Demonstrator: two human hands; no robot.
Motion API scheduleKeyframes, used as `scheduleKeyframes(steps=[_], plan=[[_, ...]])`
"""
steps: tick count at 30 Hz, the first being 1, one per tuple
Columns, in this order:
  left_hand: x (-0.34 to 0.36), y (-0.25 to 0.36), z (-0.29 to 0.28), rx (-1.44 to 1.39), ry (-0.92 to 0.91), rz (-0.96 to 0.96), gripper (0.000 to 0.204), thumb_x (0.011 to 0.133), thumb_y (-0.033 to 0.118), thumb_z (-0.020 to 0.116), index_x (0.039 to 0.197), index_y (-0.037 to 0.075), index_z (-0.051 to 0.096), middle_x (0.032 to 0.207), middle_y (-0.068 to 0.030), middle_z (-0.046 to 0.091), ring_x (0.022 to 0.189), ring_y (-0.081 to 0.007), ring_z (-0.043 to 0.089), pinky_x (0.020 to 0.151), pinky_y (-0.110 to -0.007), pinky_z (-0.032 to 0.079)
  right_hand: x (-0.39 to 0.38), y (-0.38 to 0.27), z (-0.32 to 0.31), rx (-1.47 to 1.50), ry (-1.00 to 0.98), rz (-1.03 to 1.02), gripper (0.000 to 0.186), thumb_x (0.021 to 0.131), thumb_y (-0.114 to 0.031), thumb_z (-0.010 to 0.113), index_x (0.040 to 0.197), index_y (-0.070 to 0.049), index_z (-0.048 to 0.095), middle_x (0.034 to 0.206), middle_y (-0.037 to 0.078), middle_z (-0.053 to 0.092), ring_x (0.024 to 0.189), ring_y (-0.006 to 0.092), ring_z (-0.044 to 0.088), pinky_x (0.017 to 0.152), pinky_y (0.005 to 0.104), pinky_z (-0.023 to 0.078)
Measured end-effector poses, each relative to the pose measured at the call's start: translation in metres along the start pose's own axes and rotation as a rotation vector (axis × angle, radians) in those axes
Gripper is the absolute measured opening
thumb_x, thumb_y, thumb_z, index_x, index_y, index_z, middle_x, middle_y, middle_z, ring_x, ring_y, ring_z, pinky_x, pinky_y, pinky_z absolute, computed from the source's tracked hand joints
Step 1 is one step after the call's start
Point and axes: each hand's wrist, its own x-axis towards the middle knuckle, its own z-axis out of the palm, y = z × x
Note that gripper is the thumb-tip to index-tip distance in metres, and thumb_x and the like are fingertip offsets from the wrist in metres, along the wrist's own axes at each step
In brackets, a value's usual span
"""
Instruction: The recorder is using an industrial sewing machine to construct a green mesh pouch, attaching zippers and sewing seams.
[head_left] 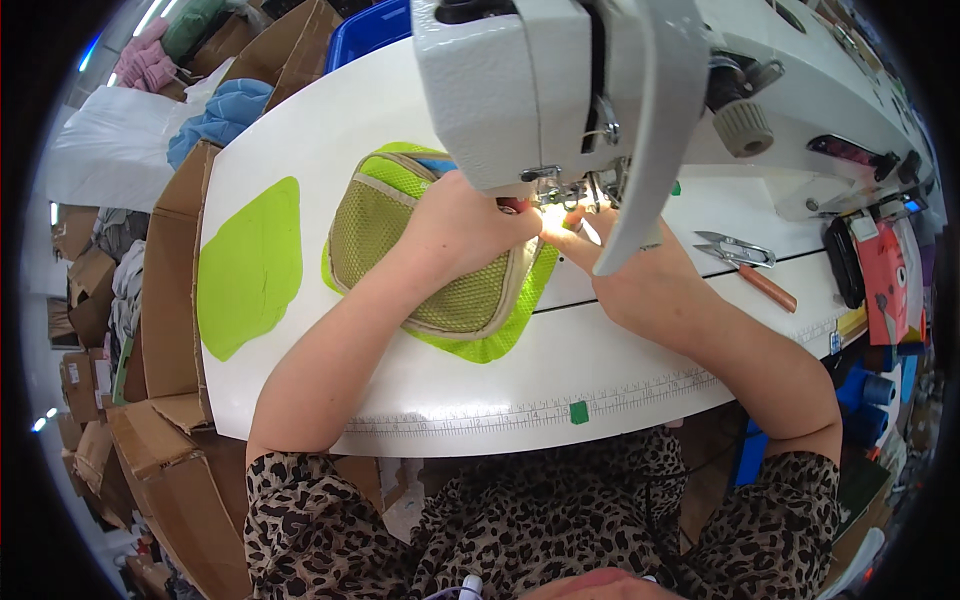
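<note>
Mesh pouch (450,300), 7 o'clock from machine (530,100): likely light, floppy; grip rim (514,292). Left hand (465,225) pinching pouch; right hand's (650,285) grip unclear.

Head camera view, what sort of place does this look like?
Probably a sewing workshop: a sewing machine stands at the white table, a green mesh piece lies near its lit needle area, and cardboard boxes crowd the left side.
</note>
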Motion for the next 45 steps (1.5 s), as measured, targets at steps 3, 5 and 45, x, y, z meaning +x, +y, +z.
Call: scheduleKeyframes(steps=[3, 5, 45], plan=[[0.002, -0.007, 0.01, 0.089, 0.03, 0.03, 0.023, 0.073, 0.024, 0.072, 0.078, 0.003, 0.064, 0.077, -0.0119, 0.067, 0.075, -0.03, 0.066, 0.065, -0.04, 0.051, 0.003, -0.01, -0.011, -0.055, -0.048, 0.015, 0.049, 0.08, 0.0, 0.056, 0.127, -0.009, 0.061, 0.105, 0.01, 0.059, 0.097, 0.0268, 0.055, 0.084, 0.0406, 0.045], [0.003, -0.007, 0.012, 0.131, 0.013, 0.047, 0.023, 0.073, 0.024, 0.073, 0.078, 0.003, 0.063, 0.076, -0.0121, 0.067, 0.075, -0.0305, 0.066, 0.064, -0.041, 0.051, 0.005, -0.014, -0.016, -0.1, -0.089, 0.023, 0.048, 0.08, 0.002, 0.055, 0.126, -0.009, 0.062, 0.116, 0.01, 0.06, 0.102, 0.0245, 0.059, 0.083, 0.0389, 0.048], [-0.034, 0.0, -0.023, 0.269, -0.025, 0.268, 0.033, 0.085, 0.021, 0.066, 0.115, 0.006, 0.066, 0.109, -0.0127, 0.067, 0.107, -0.0309, 0.062, 0.092, -0.041, 0.049, 0.0, 0.004, -0.01, -0.165, -0.01, -0.074, 0.045, 0.081, -0.002, 0.058, 0.123, -0.015, 0.068, 0.093, 0.01, 0.059, 0.093, 0.0272, 0.05, 0.084, 0.0395, 0.041]])
